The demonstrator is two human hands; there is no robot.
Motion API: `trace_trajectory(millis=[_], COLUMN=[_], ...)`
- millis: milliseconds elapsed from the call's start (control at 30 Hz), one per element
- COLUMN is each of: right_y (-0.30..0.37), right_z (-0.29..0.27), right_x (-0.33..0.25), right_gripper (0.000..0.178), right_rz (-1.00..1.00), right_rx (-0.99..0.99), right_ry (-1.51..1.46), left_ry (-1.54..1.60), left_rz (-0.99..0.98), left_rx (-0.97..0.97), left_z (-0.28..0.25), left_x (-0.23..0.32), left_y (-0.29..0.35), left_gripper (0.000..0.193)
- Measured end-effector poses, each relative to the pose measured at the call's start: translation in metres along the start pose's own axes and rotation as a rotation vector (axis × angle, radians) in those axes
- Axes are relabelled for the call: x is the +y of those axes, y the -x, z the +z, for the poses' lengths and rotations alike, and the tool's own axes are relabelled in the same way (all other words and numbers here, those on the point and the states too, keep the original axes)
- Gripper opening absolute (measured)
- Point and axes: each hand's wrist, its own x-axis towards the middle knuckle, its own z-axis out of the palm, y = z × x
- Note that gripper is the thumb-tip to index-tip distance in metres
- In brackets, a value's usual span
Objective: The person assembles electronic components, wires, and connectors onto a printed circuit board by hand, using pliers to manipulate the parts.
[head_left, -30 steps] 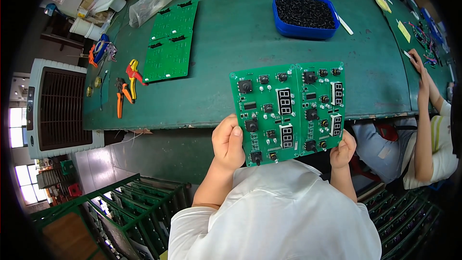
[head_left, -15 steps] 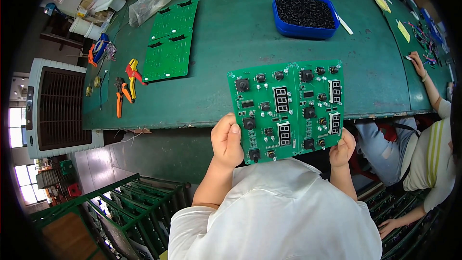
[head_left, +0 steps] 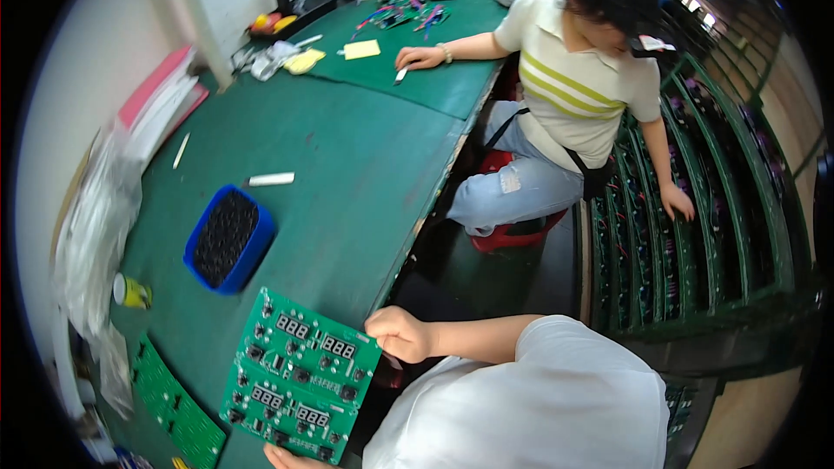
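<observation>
The person's right hand (head_left: 400, 334) is curled closed at one corner of a green circuit board (head_left: 300, 373), apparently pinching its edge; the left hand (head_left: 291, 459) is at the board's lower edge, mostly cut off by the picture, so how firmly it is closed cannot be told. The board is held up, tilted, by the near edge of the green table (head_left: 339, 217), its component side in view. As far as completion can be judged, its four three-digit displays (head_left: 293, 326) and many black buttons look fitted, and neither hand is adding a part; whether anything is missing or remains to be checked cannot be made out. Beyond the board, a second green panel (head_left: 178, 408) lies on the table, a few dark connectors on its upper face; what work it needs is unclear. Nearby are a blue tub (head_left: 261, 243) of small black pieces and a yellow-green can (head_left: 132, 292), with a white strip (head_left: 271, 179) past the tub. Farther off, a seated co-worker (head_left: 556, 100) has one hand on the table beside a yellow sheet (head_left: 361, 49), the other by a rack (head_left: 721, 217) of boards.
</observation>
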Motion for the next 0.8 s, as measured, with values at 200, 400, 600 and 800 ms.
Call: trace_trajectory(millis=[200,400,600,800], right_y=[0.001,0.003,0.012,0.009], right_z=[-0.002,-0.019,-0.021,-0.019], right_x=[-0.008,-0.018,-0.017,-0.015], right_gripper=[0.018,0.019,0.02,0.021], right_rz=[-0.01,-0.047,-0.007,-0.019], right_rx=[0.077,0.158,0.186,0.176], right_ry=[0.058,0.089,0.111,0.126], left_ry=[-0.474,-0.463,-0.545,-0.645], left_rz=[0.581,0.593,0.556,0.502], left_rx=[0.018,-0.148,-0.219,-0.253], left_z=[-0.015,0.027,0.03,0.026], left_x=[-0.069,-0.05,-0.027,-0.015], left_y=[-0.022,-0.028,-0.03,-0.034], left_gripper=[0.028,0.028,0.029,0.031])
